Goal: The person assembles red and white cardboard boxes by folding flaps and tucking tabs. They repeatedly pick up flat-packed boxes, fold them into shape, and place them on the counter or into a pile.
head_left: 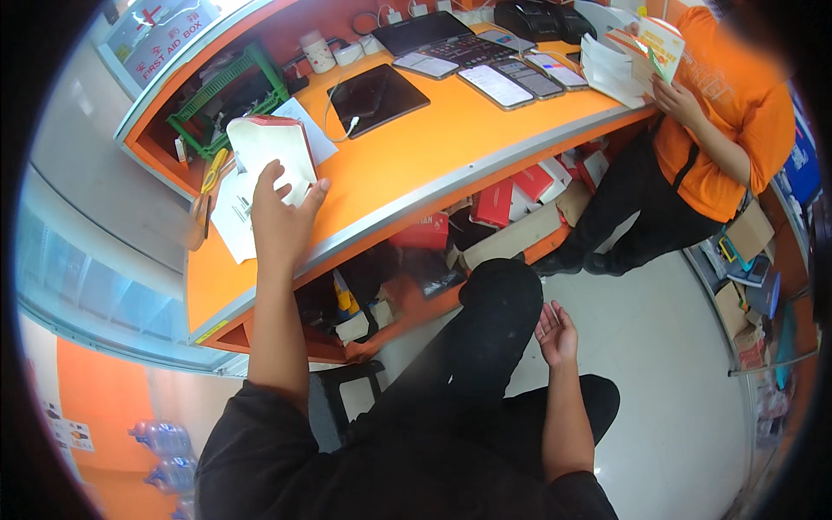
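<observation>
My left hand (284, 215) is over the left end of the orange counter (390, 186), its fingers apart and bent a little. Just beyond the fingertips stands a small white box with red edges (273, 143); whether the fingers touch it I cannot tell. A printed white paper sheet (230, 212) lies under and beside the hand. My right hand (556, 334) hangs beside my knee with the palm turned up, fingers loosely extended and holding nothing.
A black tablet (379, 98), several phones (497, 84) and a cable lie on the counter. A green basket (230, 95) and yellow-handled scissors (212, 173) are at the left. Red boxes (492, 204) fill the shelf below. At right, a person in orange (719, 104) holds an open carton.
</observation>
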